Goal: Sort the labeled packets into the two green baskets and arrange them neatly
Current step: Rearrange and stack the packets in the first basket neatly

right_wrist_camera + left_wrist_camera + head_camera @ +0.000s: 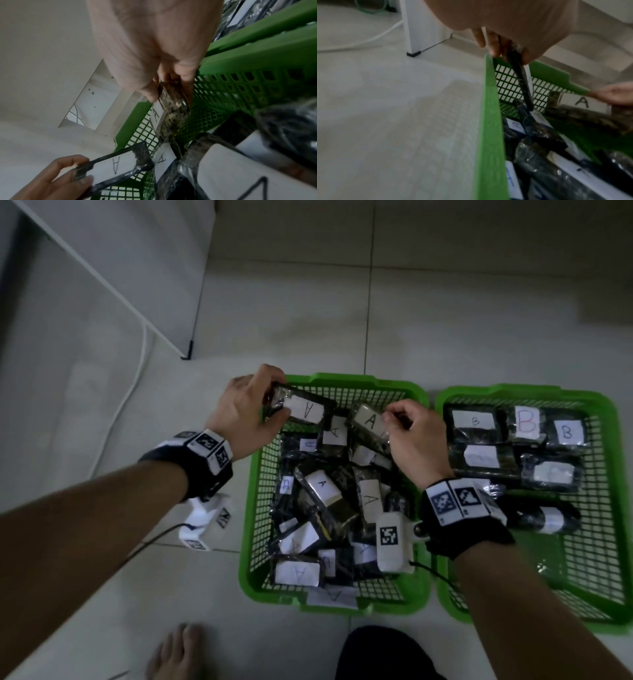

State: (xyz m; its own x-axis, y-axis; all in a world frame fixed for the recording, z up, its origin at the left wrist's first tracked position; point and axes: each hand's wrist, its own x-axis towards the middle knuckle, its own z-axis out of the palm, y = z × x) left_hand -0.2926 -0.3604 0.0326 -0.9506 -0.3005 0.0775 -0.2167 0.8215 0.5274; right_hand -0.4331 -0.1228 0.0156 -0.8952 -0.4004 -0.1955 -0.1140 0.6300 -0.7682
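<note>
Two green baskets stand side by side on the floor. The left basket (260, 474) holds a loose heap of several dark packets with white "A" labels. The right basket (603, 474) holds several "B" packets (474, 422) laid in rows. My left hand (246, 412) grips a dark "A" packet (305, 409) over the left basket's far left corner, seen edge-on as the packet (520, 75) in the left wrist view. My right hand (411, 433) pinches another "A" packet (368, 421) near the far wall, and that packet (171, 108) shows in the right wrist view.
A white furniture leg with a black foot (186, 350) stands beyond the baskets at the left. A white cable (137, 378) runs along the floor. My bare foot (178, 652) and dark knee (383, 652) are just in front of the left basket.
</note>
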